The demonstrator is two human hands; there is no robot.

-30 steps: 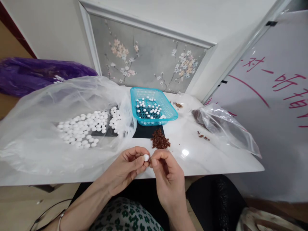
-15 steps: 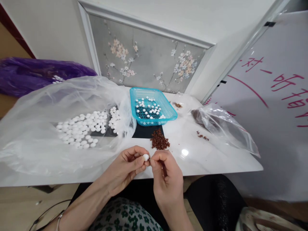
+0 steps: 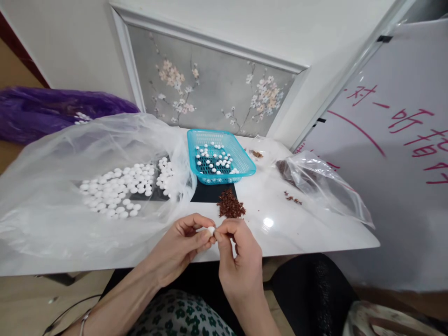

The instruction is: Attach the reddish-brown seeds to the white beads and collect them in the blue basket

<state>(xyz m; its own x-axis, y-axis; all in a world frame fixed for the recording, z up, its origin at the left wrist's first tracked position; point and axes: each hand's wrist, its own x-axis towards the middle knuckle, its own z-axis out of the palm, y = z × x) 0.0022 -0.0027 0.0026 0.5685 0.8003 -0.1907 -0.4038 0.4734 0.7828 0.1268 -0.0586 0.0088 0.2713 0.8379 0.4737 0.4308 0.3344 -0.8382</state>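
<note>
Between the thumb and fingers of my left hand is a small white ball. My right hand is closed in a pinch against the ball's right side, and its fingertips hide whatever they hold. Just beyond the hands lies a heap of small reddish-brown spiky pieces. A blue plastic basket behind the heap contains several white balls. To the left, a large clear plastic bag lies spread open with many more white balls in it.
On the right of the white table lies a clear bag with brown contents, near a few loose brown pieces. A purple bag is at the far left. A whiteboard stands on the right, and a black chair is below the table.
My right fingertips have moved slightly left, closer against the ball. The left hand keeps its hold. The whole view has shifted a little.
</note>
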